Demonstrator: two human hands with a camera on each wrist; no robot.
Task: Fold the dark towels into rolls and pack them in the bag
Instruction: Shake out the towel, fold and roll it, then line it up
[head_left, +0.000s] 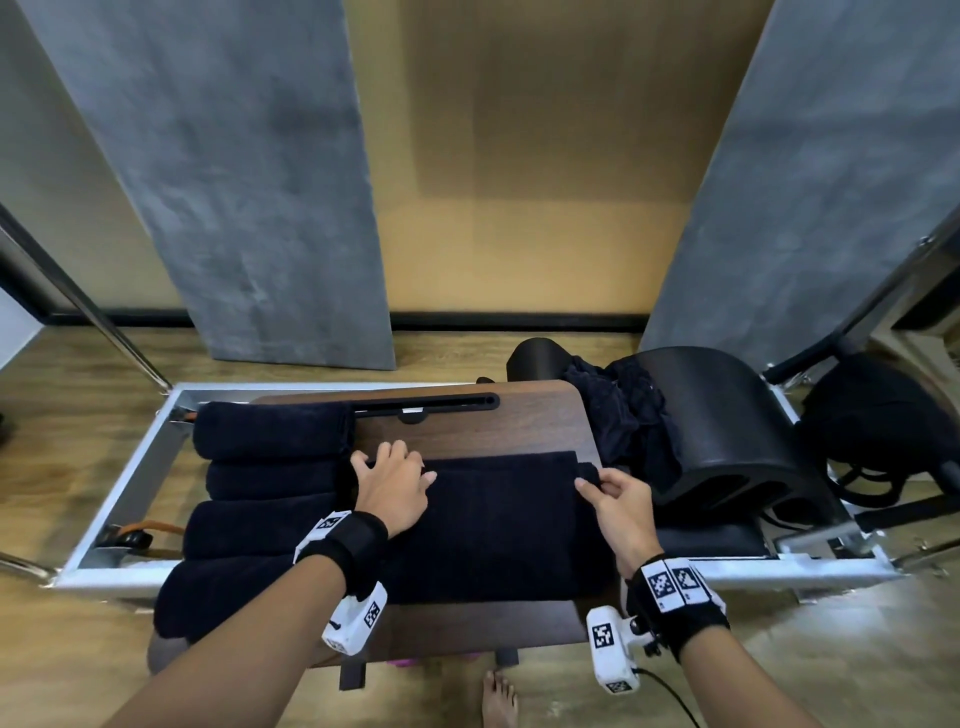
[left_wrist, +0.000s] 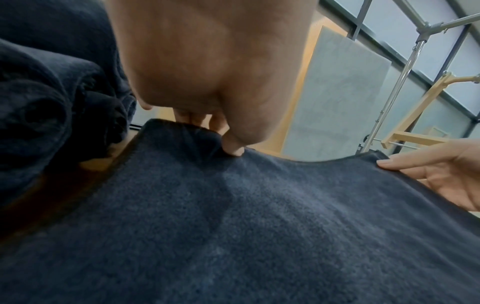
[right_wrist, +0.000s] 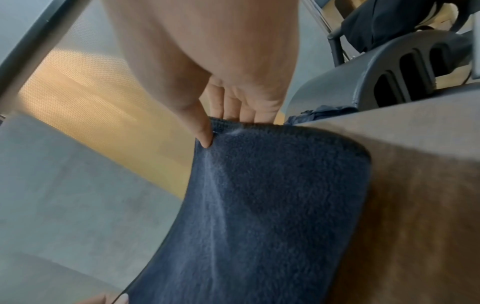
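Head view shows your left hand (head_left: 393, 483) and right hand (head_left: 616, 498) pinching the flat towel's (head_left: 498, 530) 12 o'clock corners; uneven pulling could skew the roll.

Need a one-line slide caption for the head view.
Both hands, left hand and right hand, pinch the far edge of a flat dark towel on the wooden board, beside four rolled towels.

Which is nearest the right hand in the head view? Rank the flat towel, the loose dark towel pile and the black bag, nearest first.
From the right hand:
1. Flat towel, pinched at its far right corner.
2. Loose towel pile, just beyond, off the board's right edge.
3. Black bag, far right, past the black arched barrel.
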